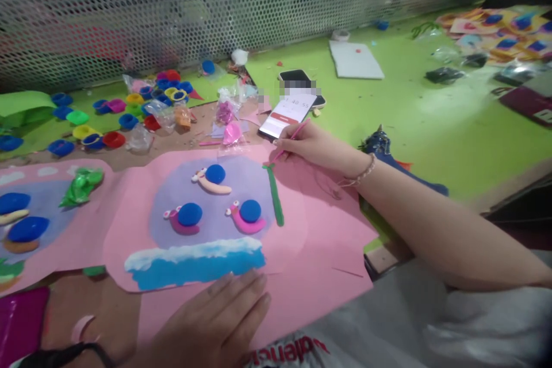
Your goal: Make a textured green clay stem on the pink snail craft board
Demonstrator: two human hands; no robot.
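A pink sheet (297,247) carries a purple oval (215,213) with three clay snails, each with a blue cap as its shell. Along the sheet's lower part runs a blue and white clay strip (198,264). My left hand (228,310) lies flat at the sheet's lower edge, its fingertips beside this strip. Pinched in my right hand (299,141) is a thin pink tool (291,141), its tip close to the top of a green clay stem (275,195) right of the oval.
Behind the sheet stand a lit phone (287,115), a second dark phone (295,77) and colourful caps (114,139). Another decorated sheet (92,207) with a green wrapped lump adjoins at left. A white board (356,60) lies farther back, before a perforated metal screen (259,6).
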